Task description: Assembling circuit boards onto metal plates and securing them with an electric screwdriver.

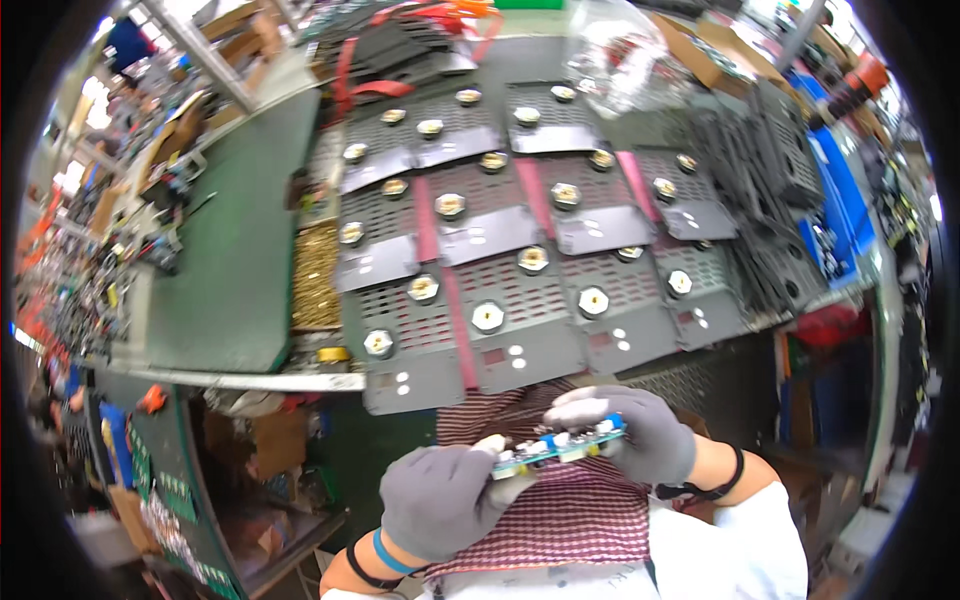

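Between my gloved hands, close to my body, is a narrow green circuit board (540,455) with blue, white and yellow parts on it. My left hand (445,500) pinches its left end, with the thumb and fingers closed over the edge. At the other end my right hand (640,435) grips the board near a blue part. Just beyond my hands, rows of dark perforated metal panels (520,295) lie on the bench, partly overlapping. Each panel carries round silver fittings with brass-coloured centres, such as the near fitting (488,317).
Dark slotted strips (750,200) are heaped at the right, beside a blue bin (835,200). A tray of small brass-coloured parts (317,275) sits left of the panels, next to a green mat (225,260). A clear plastic bag (620,55) and a cardboard box (715,55) stand at the back.
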Tool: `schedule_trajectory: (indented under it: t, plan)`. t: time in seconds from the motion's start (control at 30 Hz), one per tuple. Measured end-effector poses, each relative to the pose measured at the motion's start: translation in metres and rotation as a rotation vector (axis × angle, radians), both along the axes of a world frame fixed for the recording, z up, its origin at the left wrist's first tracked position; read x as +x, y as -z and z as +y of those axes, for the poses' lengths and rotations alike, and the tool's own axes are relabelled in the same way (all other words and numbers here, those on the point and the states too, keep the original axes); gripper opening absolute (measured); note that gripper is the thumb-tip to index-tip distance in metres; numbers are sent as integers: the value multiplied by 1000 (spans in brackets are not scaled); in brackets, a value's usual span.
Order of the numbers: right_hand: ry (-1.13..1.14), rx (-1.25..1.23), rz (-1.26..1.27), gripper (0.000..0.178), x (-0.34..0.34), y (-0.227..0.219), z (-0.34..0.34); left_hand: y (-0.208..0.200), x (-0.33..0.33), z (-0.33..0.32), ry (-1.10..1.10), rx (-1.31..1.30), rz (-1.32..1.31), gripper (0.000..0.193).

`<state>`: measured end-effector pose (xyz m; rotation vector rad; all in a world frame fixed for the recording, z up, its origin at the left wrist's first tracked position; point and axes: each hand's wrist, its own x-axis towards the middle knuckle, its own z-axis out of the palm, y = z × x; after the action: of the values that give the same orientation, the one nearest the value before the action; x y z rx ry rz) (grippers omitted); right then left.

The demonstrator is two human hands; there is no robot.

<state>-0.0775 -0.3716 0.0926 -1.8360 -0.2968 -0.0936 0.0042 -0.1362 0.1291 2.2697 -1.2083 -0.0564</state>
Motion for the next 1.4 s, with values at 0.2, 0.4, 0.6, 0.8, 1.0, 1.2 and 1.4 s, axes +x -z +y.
schedule_trajectory:
  t: [0.2, 0.4, 0.6, 0.8, 1.0, 1.2, 1.4]
  plan:
    - [223, -350, -162, 50, -8, 5, 14, 2, -3, -15, -105, 47, 75, 32]
    - [496, -928, -130, 49, 11, -11, -49, -6, 13, 13, -400, -13, 625, 24]
    - [315, -1196, -164, 46, 13, 14, -68, 8, 25, 46, -560, -495, 1161, 77]
    - [263, -1111, -54, 46, 11, 2, -69, 15, 30, 63, -539, -437, 1200, 78]
    - [260, -1121, -88, 47, 14, 8, -67, 23, 17, 58, -587, -494, 1061, 66]
    - [296, -1066, -136, 47, 20, -20, -52, 0, 15, 53, -379, -245, 769, 57]
    - [-306, -4, 191, 64, 31, -14, 14, 5, 29, 31, 221, -139, 490, 46]
